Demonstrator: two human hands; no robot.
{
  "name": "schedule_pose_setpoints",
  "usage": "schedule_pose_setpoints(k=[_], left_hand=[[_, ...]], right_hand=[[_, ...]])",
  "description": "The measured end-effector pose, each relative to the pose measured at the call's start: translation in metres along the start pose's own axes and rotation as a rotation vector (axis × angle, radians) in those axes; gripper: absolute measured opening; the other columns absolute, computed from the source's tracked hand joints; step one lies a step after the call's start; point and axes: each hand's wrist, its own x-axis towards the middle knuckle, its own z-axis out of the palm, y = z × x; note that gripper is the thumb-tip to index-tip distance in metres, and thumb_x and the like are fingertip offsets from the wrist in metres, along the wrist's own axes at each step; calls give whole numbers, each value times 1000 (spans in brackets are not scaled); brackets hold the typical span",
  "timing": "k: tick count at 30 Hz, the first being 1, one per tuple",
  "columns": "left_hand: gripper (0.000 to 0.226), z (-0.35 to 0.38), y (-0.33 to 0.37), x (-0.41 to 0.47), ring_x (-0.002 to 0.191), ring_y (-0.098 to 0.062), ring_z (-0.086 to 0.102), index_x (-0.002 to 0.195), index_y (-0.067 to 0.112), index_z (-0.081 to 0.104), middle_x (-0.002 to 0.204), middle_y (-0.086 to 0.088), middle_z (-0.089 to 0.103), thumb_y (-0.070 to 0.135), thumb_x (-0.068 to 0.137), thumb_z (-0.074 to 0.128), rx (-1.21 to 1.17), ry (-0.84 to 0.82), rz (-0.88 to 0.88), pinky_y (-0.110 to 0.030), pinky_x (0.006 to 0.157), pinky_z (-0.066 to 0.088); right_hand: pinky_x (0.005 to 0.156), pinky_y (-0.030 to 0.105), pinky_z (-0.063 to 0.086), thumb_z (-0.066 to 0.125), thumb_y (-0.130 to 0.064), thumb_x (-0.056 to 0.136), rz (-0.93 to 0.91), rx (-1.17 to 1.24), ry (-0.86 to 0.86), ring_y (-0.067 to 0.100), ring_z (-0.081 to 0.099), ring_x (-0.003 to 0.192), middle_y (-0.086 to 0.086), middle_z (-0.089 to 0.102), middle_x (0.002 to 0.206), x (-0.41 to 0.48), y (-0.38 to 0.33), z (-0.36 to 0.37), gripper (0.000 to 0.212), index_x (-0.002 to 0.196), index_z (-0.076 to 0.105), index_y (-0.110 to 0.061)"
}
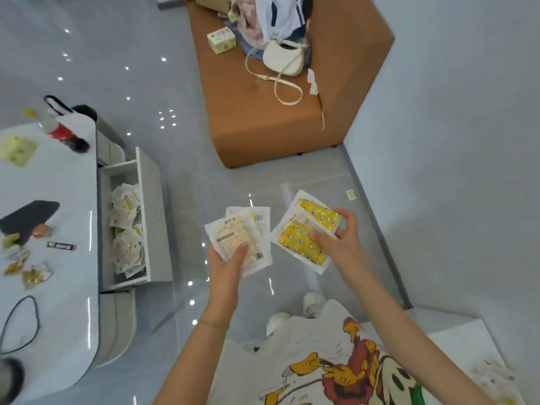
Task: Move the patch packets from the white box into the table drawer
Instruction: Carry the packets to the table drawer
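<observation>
Patch packets [298, 244] in left hand [225, 267], right hand [346, 239], print [233, 238] unreadable

White-edged yellow packets [298, 249] patterned with stars, moons and flowers. Cream-and-white packets [233, 232] with orange lettering. White tabletop [67, 185], white drawer [152, 206]. Glossy grey floor [131, 54]. Orange-brown sofa [257, 127]. White shirt [315, 340] with red and yellow cartoon print.

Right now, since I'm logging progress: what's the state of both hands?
Left hand: holding a few white patch packets, printed side up.
Right hand: holding two yellow star-patterned patch packets.
</observation>
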Motion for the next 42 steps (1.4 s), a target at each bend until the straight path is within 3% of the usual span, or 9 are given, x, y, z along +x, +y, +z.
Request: schedule_pose_setpoints(k=[6,14,21,25,31,36,42], left_hand=[[42,-36,26,51,114,-25,64,127,19,52,124,-5,66,10,88,67,-106,207,-7,-49,95,52],[49,-69,69,109,113,-26,64,130,16,52,124,-6,65,17,84,69,-210,468,37,-56,96,50],[48,-96,87,135,113,-27,64,129,18,53,124,-5,66,19,84,69,-312,669,54,-58,95,49],[44,-117,89,150,111,-29,65,127,17,55,122,-6,67,15,85,68,-383,753,48,-59,94,50],[40,-163,84,187,110,-27,65,125,18,54,120,-4,68,8,88,67,-523,892,12,-58,95,50],[45,-209,79,220,110,-24,65,128,18,50,120,-3,68,6,88,66,-622,957,-2,-55,97,50],[44,-257,67,254,109,-24,66,126,22,49,121,-3,67,6,88,65,-728,1002,-85,-54,94,52]], right_hand=[[62,20,55,72,-7,83,1,-87,-178,2,69,78,2,65,103,65,-28,75,53,122,38,-21],[67,22,56,75,-10,80,25,-218,-477,12,68,93,6,64,111,154,-70,174,48,109,42,-30],[69,20,55,72,-8,82,4,-330,-685,17,65,101,8,61,116,193,-97,252,47,114,40,-22],[75,28,54,73,-7,82,-1,-375,-728,16,65,98,6,59,114,211,-101,301,46,107,41,-28],[74,31,54,72,-8,83,29,-413,-779,10,65,88,-4,60,104,234,-102,392,51,118,37,-19],[62,27,53,70,-10,85,102,-396,-726,10,66,80,-7,62,99,255,-95,463,48,118,36,-23],[85,44,52,70,-11,85,191,-421,-667,22,64,97,-3,63,106,285,-76,529,40,106,42,-32]])
